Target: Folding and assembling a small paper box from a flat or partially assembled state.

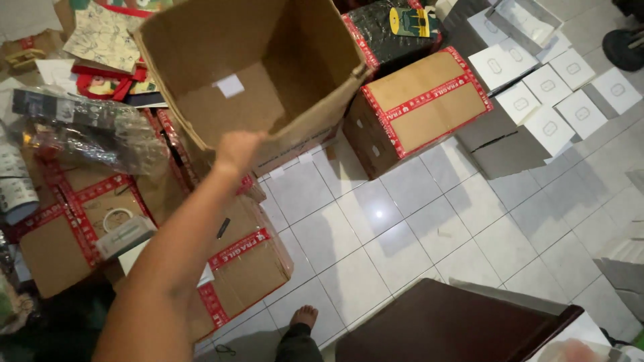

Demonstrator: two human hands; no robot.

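My left hand [236, 149] reaches up and forward and grips the near rim of a large open cardboard box [255, 74]. The box is lifted and tilted toward me, so its empty inside shows, with a small white label on one inner wall. At the bottom right corner a blurred pale shape [570, 350] rests on something white; it may be my right hand, but I cannot tell its state.
Taped cardboard boxes [419, 107] with red tape stand around the white tile floor [376, 228], more of them at the left [241, 268]. Flat white boxes [557, 87] lie on grey cartons at the upper right. A dark wooden table corner [456, 328] and my bare foot [305, 315] are below.
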